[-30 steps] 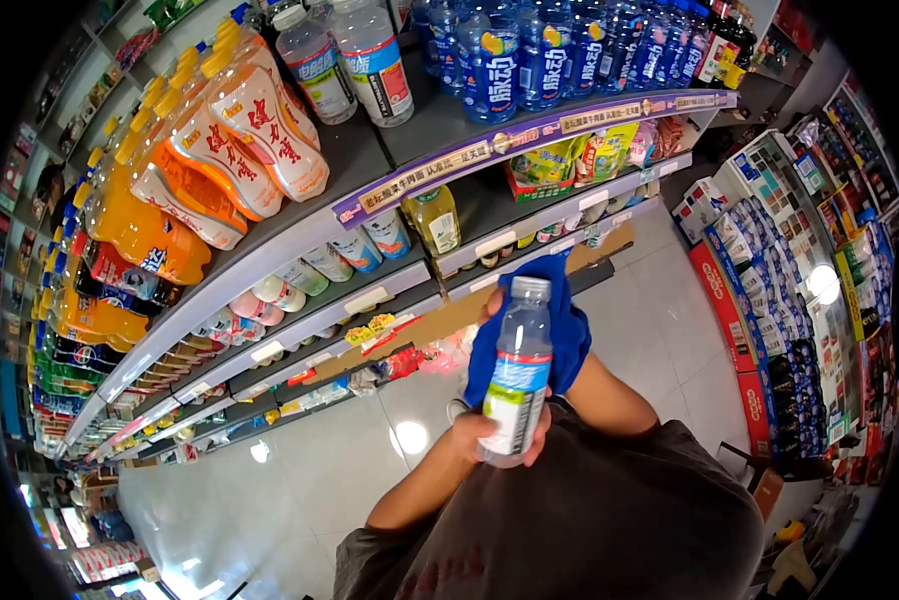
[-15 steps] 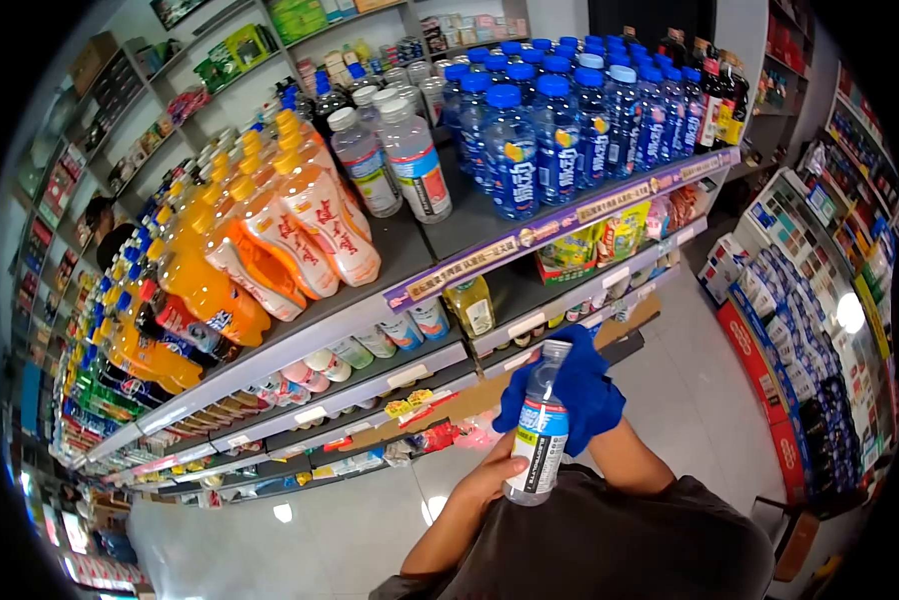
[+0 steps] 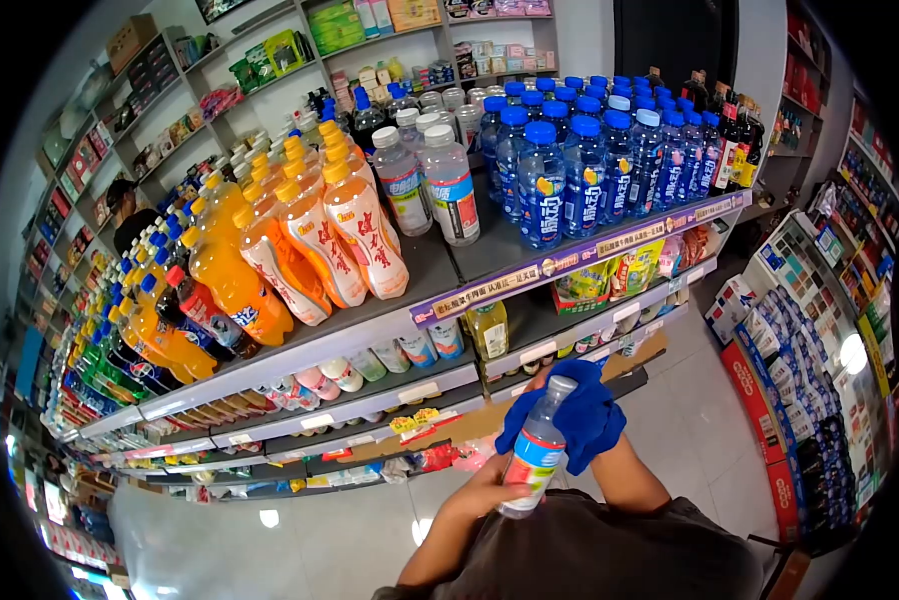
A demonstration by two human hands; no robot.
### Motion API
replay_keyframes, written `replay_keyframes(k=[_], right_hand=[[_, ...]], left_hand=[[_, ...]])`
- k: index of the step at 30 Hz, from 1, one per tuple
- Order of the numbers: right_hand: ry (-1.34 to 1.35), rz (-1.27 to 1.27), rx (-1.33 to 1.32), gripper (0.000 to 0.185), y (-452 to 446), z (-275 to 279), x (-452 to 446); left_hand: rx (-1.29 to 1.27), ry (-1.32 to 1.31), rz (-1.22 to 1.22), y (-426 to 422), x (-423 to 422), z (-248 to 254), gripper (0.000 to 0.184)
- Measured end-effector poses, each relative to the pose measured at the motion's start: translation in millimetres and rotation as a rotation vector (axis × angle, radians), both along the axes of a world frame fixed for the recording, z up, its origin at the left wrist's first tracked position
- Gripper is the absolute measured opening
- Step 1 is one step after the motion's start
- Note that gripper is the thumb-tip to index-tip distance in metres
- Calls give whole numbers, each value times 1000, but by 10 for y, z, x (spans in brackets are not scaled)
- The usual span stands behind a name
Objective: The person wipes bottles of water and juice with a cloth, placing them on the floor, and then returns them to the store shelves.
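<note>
A clear bottle (image 3: 538,450) with a blue, white and red label tilts in front of my body. Around its lower part my left hand (image 3: 492,486) is wrapped. A blue cloth (image 3: 592,415) lies behind and beside the bottle's neck. My right hand (image 3: 544,378) holds the cloth, and most of that hand is hidden under it. Two similar white-capped bottles (image 3: 452,190) stand on the top shelf, between orange drinks (image 3: 365,235) and blue-capped bottles (image 3: 542,190).
The shelf edge (image 3: 490,297) runs across the view above my hands. At the right stands a display of blue packs (image 3: 785,370) with red boxes (image 3: 760,430). A person (image 3: 130,215) is at the far left behind the shelf.
The view has lifted, so the shelves sit lower and more of the back wall shows. The bottle has turned in my left hand, and the cloth has come to its right side.
</note>
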State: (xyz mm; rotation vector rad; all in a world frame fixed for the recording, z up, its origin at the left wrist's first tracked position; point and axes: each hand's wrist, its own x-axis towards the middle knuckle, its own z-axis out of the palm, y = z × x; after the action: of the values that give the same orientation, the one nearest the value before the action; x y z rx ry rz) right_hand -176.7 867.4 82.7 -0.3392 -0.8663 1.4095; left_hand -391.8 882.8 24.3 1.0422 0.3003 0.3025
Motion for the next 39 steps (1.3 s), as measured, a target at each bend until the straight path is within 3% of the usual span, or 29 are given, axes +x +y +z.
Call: replay_keyframes(k=[1, 4, 6, 8, 9, 11, 12, 14, 15, 17, 18, 19, 21, 22, 23, 25, 26, 27, 30, 32, 35, 37, 38, 39], right_hand=[[-106, -82, -58, 41, 13, 24, 9], [-488, -301, -176, 30, -32, 36, 4], [-828, -451, -141, 20, -66, 40, 38], [-693, -444, -247, 16, -160, 175, -49], [-388, -359, -379, 30, -220, 288, -118], [281, 157, 54, 38, -103, -135, 98], [235, 127, 137, 36, -89, -115, 81], [213, 94, 198, 35, -189, -52, 15], [230, 94, 202, 35, -178, -22, 6], [163, -2, 115, 43, -321, 3, 89], [45, -3, 136, 43, -344, -52, 186], [-74, -10, 163, 43, -367, -92, 302], [-557, -346, -9, 40, -577, -195, 435], [-805, -513, -97, 40, -656, -242, 463], [-604, -440, -206, 47, -683, -318, 435], [-159, -276, -330, 59, -695, -353, 298], [-151, -231, -367, 60, -778, -467, 347], [-282, -282, -406, 54, -833, -455, 314], [-1026, -368, -406, 42, -966, -177, 198], [-1324, -256, 28, 41, -893, 194, 85], [-873, 97, 219, 44, -799, 87, 122], [-398, 197, 289, 50, -629, -138, 10], [-167, 232, 289, 52, -545, -250, -73], [-146, -68, 73, 53, -703, -159, -300]], left_hand=[[385, 224, 200, -38, 5, 216, 85], [704, 648, 321, -163, 119, 579, 88], [747, 560, 291, -208, 34, 460, 90], [748, 369, 158, -147, -108, 490, 87], [420, 112, -41, 15, -193, 91, 87], [-201, -219, -194, 110, -189, -237, 81], [-397, -133, -292, 113, -163, -441, 79], [-632, -254, -506, -26, 36, -374, 74], [-624, -458, -604, -88, 222, -121, 72], [-593, -273, -511, -220, 237, -162, 80], [-544, -225, -457, -250, 264, -184, 74], [-270, -130, -405, -265, 309, -213, 71], [275, -2, 21, -334, 312, -110, 70], [496, 232, 121, -338, 292, -21, 70], [717, 500, 146, -355, 307, -2, 71], [939, 546, 297, -349, 302, -203, 71], [1008, 537, 340, -335, 272, -275, 72], [1001, 518, 287, -299, 224, -260, 71], [891, 457, 60, -176, 5, -96, 70], [753, 221, -133, -37, -109, -123, 70], [328, -23, -397, 55, -138, -196, 70], [-84, -156, -495, -74, -98, -359, 71], [-123, -198, -508, -96, -89, -460, 74], [-230, -218, -506, -138, -86, -540, 75]])
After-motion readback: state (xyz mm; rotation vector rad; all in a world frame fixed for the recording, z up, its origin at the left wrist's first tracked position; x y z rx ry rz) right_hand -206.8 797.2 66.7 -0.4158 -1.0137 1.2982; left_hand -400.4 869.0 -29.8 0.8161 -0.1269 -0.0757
